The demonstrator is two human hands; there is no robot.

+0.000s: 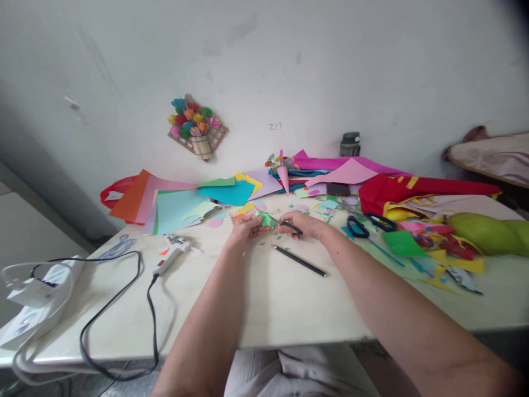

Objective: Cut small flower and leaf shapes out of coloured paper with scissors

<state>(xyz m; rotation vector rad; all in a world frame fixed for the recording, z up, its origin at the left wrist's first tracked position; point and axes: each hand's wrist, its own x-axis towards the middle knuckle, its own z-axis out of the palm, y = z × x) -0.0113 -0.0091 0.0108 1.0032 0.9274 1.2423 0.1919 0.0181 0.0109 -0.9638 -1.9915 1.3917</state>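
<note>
Near the middle of the table, my left hand [248, 230] pinches a small piece of green paper [266, 220]. My right hand [301, 223] is closed round the black handles of a small pair of scissors [292, 226], whose blades point left and reach the green paper. Small paper scraps [303, 208] in several colours lie around and behind both hands. A black pen [300, 261] rests on the table just in front of my hands.
A glue gun [171, 256] with a black cord lies left, by a white power strip [41, 300]. Coloured paper sheets [176, 209] are stacked behind it. Larger scissors [372, 221], a phone [338, 189] and a red cloth [425, 192] lie right. A paper flower cone [283, 176] stands at the back.
</note>
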